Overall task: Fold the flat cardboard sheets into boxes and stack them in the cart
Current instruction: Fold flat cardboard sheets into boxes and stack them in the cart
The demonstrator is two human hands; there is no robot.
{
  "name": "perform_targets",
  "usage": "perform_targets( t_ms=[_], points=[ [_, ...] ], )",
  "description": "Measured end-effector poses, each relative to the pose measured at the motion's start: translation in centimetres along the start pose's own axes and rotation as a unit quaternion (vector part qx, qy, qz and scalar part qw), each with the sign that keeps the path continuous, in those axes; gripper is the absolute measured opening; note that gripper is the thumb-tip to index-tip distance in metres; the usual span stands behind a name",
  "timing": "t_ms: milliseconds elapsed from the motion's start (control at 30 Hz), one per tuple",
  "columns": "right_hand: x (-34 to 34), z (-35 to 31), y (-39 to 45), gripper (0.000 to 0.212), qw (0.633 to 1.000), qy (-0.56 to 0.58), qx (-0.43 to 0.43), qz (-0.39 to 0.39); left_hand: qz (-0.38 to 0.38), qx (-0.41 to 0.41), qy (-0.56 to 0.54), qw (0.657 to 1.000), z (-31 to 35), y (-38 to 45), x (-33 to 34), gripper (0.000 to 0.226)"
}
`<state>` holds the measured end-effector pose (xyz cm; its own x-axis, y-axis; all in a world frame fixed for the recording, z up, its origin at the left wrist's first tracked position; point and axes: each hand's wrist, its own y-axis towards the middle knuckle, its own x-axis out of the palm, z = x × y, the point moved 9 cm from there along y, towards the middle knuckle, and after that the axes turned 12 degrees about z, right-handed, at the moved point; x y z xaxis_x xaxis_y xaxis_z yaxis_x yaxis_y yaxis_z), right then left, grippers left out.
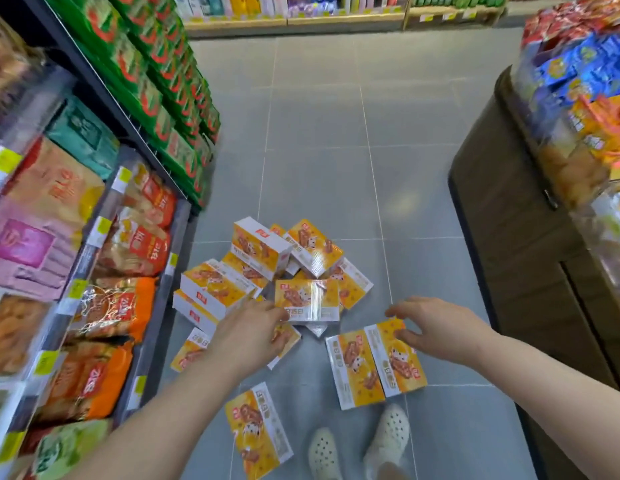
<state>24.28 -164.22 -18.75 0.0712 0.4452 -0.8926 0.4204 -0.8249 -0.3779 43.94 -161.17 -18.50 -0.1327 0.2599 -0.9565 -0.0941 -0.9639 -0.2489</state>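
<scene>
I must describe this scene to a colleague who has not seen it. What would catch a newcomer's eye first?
First, the heap of yellow boxes on the grey floor, mid-aisle. Both hands reach down toward it: the left hand beside one box, the right hand over two flat sheets. Snack shelves fill the left side.

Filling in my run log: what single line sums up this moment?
hands: left open, right open | reaching toward yellow boxes on floor | cart: not visible
</scene>
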Motion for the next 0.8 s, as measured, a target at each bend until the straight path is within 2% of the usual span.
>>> perform_targets(
  t_ms=[133, 333, 467, 633, 800],
  points=[
    [1.1, 1.2, 4.6, 0.039, 0.999, 0.001, -0.005, -0.038, -0.017, -0.025, -0.006, 1.000, -0.8, 3.0, 1.6, 0.037],
    [4.2, 3.9, 11.6, 0.040, 0.995, 0.008, -0.030, -0.097, -0.032, -0.113, -0.050, 0.992, -2.8, 8.5, 5.5, 0.040],
    [7.3, 5.6, 16.2, 0.042, 0.994, 0.029, -0.022, -0.099, -0.042, -0.147, -0.099, 0.983, -4.0, 12.2, 9.8, 0.042],
    [13.6, 7.7, 22.2, 0.046, 0.991, 0.070, 0.005, -0.112, -0.077, -0.147, -0.117, 0.979, -7.5, 17.4, 17.8, 0.044],
    [23.6, 10.8, 29.0, 0.053, 0.984, 0.112, 0.060, -0.127, -0.122, -0.139, -0.093, 0.978, -12.6, 22.8, 28.4, 0.050]
  ],
)
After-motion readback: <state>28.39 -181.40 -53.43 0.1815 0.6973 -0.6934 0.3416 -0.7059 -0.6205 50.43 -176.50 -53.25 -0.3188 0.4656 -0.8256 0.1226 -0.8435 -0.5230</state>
